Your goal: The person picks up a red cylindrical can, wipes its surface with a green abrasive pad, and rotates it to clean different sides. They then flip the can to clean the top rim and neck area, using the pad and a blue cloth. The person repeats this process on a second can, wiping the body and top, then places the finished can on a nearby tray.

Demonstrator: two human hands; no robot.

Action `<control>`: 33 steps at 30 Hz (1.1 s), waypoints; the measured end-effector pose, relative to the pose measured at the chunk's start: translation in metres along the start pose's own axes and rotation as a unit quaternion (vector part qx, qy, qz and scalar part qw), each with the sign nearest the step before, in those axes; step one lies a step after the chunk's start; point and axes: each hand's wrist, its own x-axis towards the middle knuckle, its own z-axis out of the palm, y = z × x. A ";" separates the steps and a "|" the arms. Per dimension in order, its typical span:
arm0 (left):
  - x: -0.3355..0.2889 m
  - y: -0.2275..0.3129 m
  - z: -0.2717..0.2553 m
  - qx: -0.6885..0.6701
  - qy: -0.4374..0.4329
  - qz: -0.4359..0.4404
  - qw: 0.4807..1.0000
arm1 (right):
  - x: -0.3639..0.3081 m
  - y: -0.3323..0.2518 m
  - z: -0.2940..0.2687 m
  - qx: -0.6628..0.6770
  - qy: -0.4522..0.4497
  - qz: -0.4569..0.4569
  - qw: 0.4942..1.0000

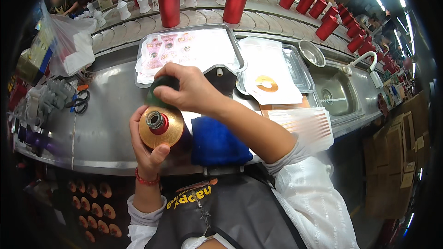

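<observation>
Left hand: (150,154) grasping a bottle; its fingers curl round the left rim of the bottle's top, and its thumb lies along the near edge.
Bottle: (173,133) between the left thumb and fingers, just below the right fingertips; 1 gold patterned shoulder faces up, with 1 red collar round the neck.
Bottle neck: (155,120) uncapped, its glass mouth showing, between the left thumb and the right fingertips.
Right hand: (187,87) thumb and bent fingers pinching a green piece above the bottle's far rim.
Green piece: (151,97) dark, mostly hidden under the right fingers; its kind, and whether it touches the bottle, I cannot tell.
Blue cloth: (220,140) folded, right of the left fingers and below the right wrist.
Metal tray: (237,55) just beyond the right fingers, with printed sheets (173,50) lying in it.
White sheet: (263,64) right of the right fingers, bearing 1 gold ring-shaped piece (272,85).
Stack of white strips: (307,127) well right of both hands' fingers, reddish stripes across it.
Scissors: (82,101) black-handled, left of the left fingers, well apart.
Conveyor: (200,17) beyond the right fingers and the tray, carrying red bottles (169,7) and small white bottles (143,3).
Sink: (344,97) far right of the right fingers, with 1 metal bowl (312,53) near it.
</observation>
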 end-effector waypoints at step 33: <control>-0.003 0.002 -0.001 0.010 0.000 -0.004 1.000 | 0.009 0.000 -0.003 -0.056 0.004 0.009 0.998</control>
